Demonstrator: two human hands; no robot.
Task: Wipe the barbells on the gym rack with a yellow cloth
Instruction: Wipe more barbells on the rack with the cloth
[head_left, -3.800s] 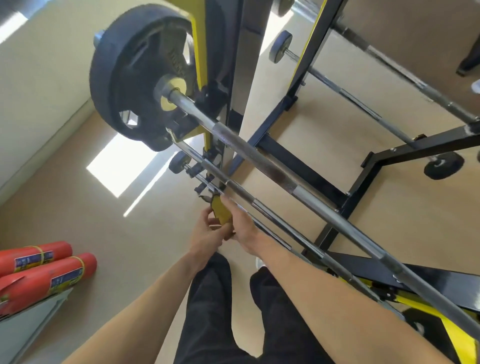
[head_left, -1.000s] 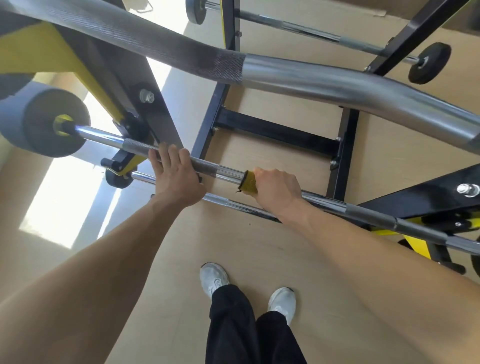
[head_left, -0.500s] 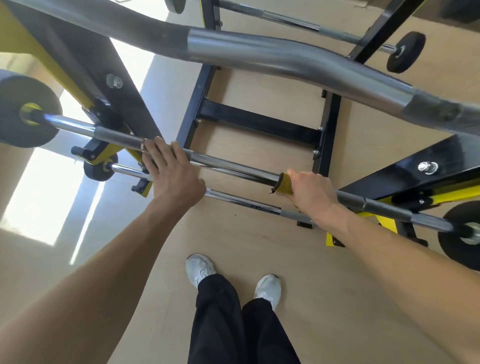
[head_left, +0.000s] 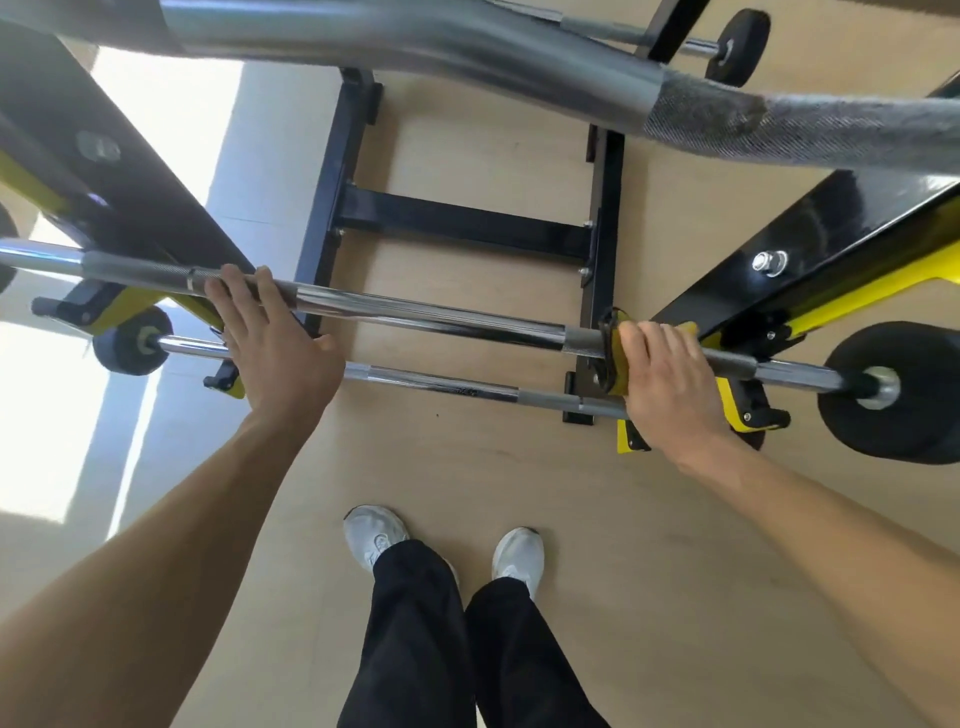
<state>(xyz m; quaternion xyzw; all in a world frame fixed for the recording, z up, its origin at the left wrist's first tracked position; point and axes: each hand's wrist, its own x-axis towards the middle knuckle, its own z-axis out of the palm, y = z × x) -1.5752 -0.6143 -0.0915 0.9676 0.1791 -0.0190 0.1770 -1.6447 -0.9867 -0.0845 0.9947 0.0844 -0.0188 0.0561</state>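
Right hand (head_left: 670, 374) clamped around the yellow cloth (head_left: 617, 358), cloth wrapped on the middle barbell (head_left: 431, 312) at its knurled section, just inboard of the rack's right upright (head_left: 810, 234). Left hand (head_left: 275, 338) lies flat on the same bar, fingers straight, well apart from the right-hand grip. Lower barbell (head_left: 467, 387) runs just below both hands. Thick curved bar (head_left: 467, 41) overhead.

The straight chrome steel barbell (head_left: 426, 314) crosses the black-and-yellow steel rack (head_left: 810, 228) left to right. A thinner chrome bar (head_left: 457, 387) lies just below it, a thick curved grey bar (head_left: 467, 47) above. The left hand (head_left: 275, 343) rests on its left part; the folded yellow cloth (head_left: 615, 358) sits toward its right end.
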